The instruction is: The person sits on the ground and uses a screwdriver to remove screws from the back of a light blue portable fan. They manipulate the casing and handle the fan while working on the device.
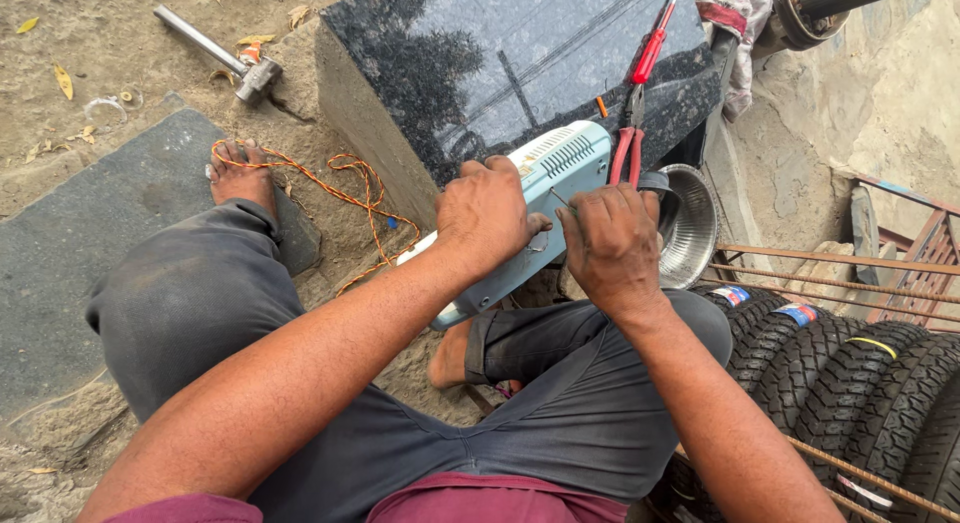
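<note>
Sandy ground, with a polished dark stone slab (520,53) in front of your knees.

Your left hand (487,215) clamps the top of a pale blue plastic housing (545,183) that leans on the slab's near edge. Your right hand (612,245) pinches a thin metal tool (560,200) against the housing's face, fingers together. Red-handled pliers (630,148) lie just beside it, with a steel bowl (690,228) to their right. An orange cord (340,188) runs past your foot; a hammer (225,53) lies well apart, and tyres (850,383) are stacked at your right.

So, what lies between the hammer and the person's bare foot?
In the head view, only bare sandy ground with a few dry leaves lies between the hammer and the foot.
</note>
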### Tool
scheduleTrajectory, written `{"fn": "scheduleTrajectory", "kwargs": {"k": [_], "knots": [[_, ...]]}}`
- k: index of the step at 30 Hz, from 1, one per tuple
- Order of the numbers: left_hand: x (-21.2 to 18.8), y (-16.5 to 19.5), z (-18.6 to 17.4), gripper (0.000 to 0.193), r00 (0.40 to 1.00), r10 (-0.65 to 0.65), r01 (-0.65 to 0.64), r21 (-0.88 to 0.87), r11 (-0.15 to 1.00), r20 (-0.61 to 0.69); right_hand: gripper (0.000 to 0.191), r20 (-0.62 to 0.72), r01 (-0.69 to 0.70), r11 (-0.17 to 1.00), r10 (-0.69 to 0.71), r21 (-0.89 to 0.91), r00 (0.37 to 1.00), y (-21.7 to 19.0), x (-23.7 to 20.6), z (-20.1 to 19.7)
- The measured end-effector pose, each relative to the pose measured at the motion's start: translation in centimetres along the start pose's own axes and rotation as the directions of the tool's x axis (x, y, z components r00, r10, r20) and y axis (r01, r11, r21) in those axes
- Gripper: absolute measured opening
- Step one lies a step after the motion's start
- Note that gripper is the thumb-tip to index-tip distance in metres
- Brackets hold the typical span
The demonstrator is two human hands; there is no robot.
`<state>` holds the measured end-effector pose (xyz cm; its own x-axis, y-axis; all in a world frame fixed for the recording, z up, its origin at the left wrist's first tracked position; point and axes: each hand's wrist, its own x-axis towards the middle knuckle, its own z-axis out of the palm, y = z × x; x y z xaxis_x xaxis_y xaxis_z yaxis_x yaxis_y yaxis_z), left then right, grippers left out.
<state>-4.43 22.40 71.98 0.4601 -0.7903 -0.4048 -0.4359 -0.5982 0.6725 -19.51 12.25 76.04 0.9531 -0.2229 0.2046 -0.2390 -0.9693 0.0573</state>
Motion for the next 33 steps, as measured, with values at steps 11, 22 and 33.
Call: {"fn": "scheduleTrajectory", "kwargs": {"k": [11,22,33], "knots": [[0.4,-0.6,1.1,0.085,1.0,0.001,-0.002,-0.032,0.999,-0.025,0.029,0.03,-0.085,0.956,0.079,0.279,0.996,-0.4,0.4,-0.7],[5.8,-3.2,1.9,0.085,0.999,-0.026,0.03,-0.105,0.994,0.039,0.023,-0.063,-0.226,0.672,0.377,0.705,0.924,0.6,-0.1,0.9],[8.2,-0.6,2.8,0.068,0.993,-0.102,0.116,-0.34,0.933,0.059,0.028,-0.152,-0.12,0.585,0.395,0.802,0.906,4.8,-0.4,2.8]]}}
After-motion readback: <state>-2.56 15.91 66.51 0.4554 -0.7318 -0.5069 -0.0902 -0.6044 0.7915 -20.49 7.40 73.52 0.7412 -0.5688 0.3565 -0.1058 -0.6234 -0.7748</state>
